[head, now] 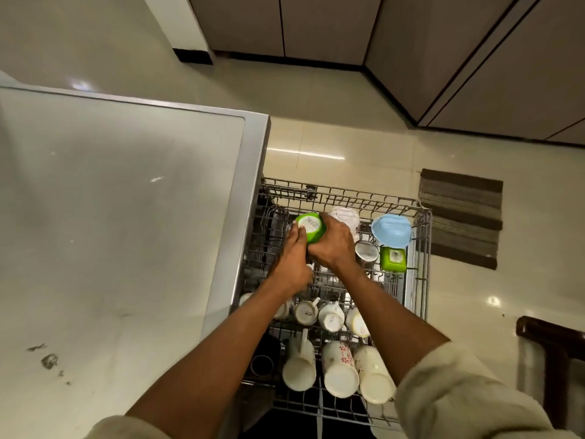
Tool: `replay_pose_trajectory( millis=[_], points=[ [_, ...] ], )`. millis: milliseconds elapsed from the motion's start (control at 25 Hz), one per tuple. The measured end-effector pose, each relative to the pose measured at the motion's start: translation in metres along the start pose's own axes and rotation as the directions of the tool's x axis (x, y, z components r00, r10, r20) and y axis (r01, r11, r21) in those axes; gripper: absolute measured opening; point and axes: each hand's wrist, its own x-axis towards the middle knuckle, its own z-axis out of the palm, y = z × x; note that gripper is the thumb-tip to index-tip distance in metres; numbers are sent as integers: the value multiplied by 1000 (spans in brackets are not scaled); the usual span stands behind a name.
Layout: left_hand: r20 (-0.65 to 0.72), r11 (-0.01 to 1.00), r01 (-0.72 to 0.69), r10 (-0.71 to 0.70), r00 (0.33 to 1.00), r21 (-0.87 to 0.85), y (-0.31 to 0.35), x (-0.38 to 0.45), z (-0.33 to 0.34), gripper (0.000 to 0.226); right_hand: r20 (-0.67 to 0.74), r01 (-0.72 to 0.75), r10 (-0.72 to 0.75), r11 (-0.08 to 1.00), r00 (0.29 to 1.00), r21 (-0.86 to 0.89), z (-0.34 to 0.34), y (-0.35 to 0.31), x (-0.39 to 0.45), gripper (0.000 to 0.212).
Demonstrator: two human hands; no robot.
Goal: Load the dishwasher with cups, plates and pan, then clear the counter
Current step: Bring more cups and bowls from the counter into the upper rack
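Now both hands grip green cup (311, 227) upside down over far-left of dishwasher rack (424, 248): right hand (334, 245) wraps its side, left hand (292, 258) fingers on base. White mugs (340, 369) fill near rows.

Green cup (311, 227), upside down, white label on base, gripped over dishwasher rack (422, 264) far-left corner; white mugs (340, 369) inverted along rack's near side.
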Motion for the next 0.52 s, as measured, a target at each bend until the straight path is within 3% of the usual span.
replay_pose_trajectory(
  millis=[160, 520],
  points=[
    [-7, 998, 56, -56, 998, -6, -3, 29, -1, 95, 21, -37, 37, 999, 999, 4, 14, -2, 37, 70],
    [2, 971, 218, -219, 976, -95, -16, 72, 4, 87, 55, -114, 114, 993, 992, 0, 54, 14, 89, 68]
  ],
)
